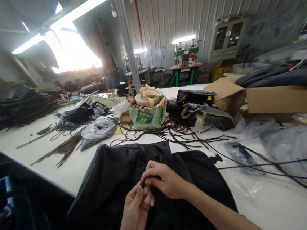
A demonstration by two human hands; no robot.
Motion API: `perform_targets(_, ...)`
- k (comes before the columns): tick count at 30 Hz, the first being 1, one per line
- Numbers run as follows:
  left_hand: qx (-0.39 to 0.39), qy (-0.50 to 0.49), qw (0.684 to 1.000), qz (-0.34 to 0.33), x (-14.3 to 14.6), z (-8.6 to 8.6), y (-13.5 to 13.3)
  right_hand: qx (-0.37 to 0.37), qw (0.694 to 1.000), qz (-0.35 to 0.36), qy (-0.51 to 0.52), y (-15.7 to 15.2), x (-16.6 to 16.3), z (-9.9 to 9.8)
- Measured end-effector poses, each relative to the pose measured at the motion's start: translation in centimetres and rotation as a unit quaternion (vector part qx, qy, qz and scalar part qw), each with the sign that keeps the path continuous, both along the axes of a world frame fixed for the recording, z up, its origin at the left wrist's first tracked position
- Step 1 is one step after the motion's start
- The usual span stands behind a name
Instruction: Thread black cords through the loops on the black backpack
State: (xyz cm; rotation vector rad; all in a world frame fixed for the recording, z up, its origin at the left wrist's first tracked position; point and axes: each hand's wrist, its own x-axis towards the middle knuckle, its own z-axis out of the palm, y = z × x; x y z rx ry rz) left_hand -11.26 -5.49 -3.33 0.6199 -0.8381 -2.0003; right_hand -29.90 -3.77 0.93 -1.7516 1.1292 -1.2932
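A black garment (114, 191) lies spread over the near edge of the white table (48, 154). Both my hands meet above its middle. My right hand (166, 180) is closed in a pinch on a small black piece, perhaps a cord end, at its fingertips. My left hand (137, 208) comes up from below, its fingers curled and pressed against the same spot. What my left fingers hold is hidden behind them.
Thin black cords (188, 137) trail across the table to the right. A green box (148, 115) of tan webbing rolls, plastic bags (99, 129), black bags (195, 96) and cardboard boxes (284, 98) stand behind. A person (116, 78) sits far back. A blue bin (3, 216) sits lower left.
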Motion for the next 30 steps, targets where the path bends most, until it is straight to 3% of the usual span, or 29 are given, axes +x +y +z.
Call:
perform_targets(4, -0.018, -0.021, 1.000, -0.005, 0.1, 0.7, 0.4, -0.013, 1.000, 0.017, 0.001, 0.0, -0.5, 0.1)
perform_targets(15, -0.050, -0.074, 0.996, -0.006, -0.2, 1.0, 0.6, -0.010, 1.000, -0.016, 0.009, -0.2, 0.0, -0.8)
perform_targets(21, -0.020, -0.059, 0.998, 0.008, 0.4, 1.7, 0.1, -0.012, 1.000, -0.011, -0.017, -0.4, -2.8, 0.8)
perform_targets(26, -0.027, -0.054, 0.998, 0.021, 1.6, 2.0, -0.6, 0.027, 0.983, -0.133, 0.127, -0.8, -7.0, 1.5)
perform_targets(30, -0.026, -0.048, 0.998, 0.024, 2.0, 1.8, -0.6, 0.039, 0.968, -0.102, 0.228, -0.5, -8.3, 1.2)
